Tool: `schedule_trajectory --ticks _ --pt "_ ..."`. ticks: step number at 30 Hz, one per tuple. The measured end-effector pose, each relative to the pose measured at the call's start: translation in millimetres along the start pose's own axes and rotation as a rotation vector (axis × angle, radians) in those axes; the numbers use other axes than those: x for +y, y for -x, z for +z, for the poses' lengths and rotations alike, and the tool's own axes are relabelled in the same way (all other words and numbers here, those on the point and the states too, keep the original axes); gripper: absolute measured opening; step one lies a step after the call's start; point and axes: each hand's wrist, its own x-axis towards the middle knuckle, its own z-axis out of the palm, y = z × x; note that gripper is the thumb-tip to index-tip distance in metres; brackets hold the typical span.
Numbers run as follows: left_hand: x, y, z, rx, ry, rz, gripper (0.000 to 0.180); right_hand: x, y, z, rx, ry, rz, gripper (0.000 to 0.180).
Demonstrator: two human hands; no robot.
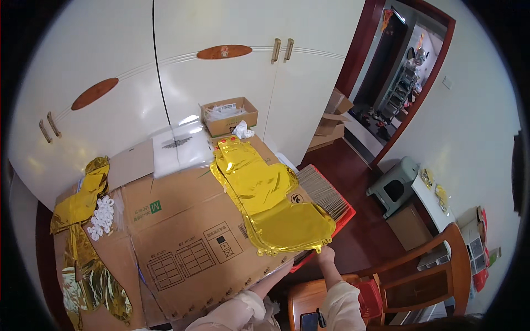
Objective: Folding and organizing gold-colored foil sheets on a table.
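where gold foil (265, 190) ends, right hand (326, 255) touches it.

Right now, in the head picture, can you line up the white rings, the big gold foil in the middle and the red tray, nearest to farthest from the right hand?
1. Gold foil: its near edge is right at the right hand.
2. Red tray: just beyond, to the right.
3. White rings: far off to the left.

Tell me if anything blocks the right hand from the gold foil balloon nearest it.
Nothing visible does. The right hand is at the lower right edge of the flat gold foil balloon, with no object seen between them.
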Motion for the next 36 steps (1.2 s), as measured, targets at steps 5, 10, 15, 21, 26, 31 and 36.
schedule_trajectory --ticks 5,10,15,21,26,31,36 --pt "-6 7 1 -0.038 -0.033 -0.027 0.046 4 -15 36 -0.029 -0.018 0.018 0.023" --pt "-6 13 1 -0.075 -0.062 -0.003 0.051 13 -34 71 0.094 -0.215 0.104 0.026" --pt "-39 47 23 0.103 -0.127 0.208 0.073 -25 -11 19 0.1 -0.095 -0.072 0.025" --pt "-31 157 -56 0.191 0.163 0.22 0.089 -117 144 28 0.126 -1.043 -0.447 0.038" --pt "-48 251 -95 -0.151 1.37 0.071 0.076 -212 250 -35 -0.328 -2.079 -0.426 0.04" --pt "-46 358 -193 -0.173 0.864 -0.132 0.025 -263 300 -55 -0.28 -2.256 -0.439 0.054" --pt "-105 476 -209 0.168 0.89 -0.582 0.024 -288 330 -25 -0.301 -1.92 -0.705 0.058"
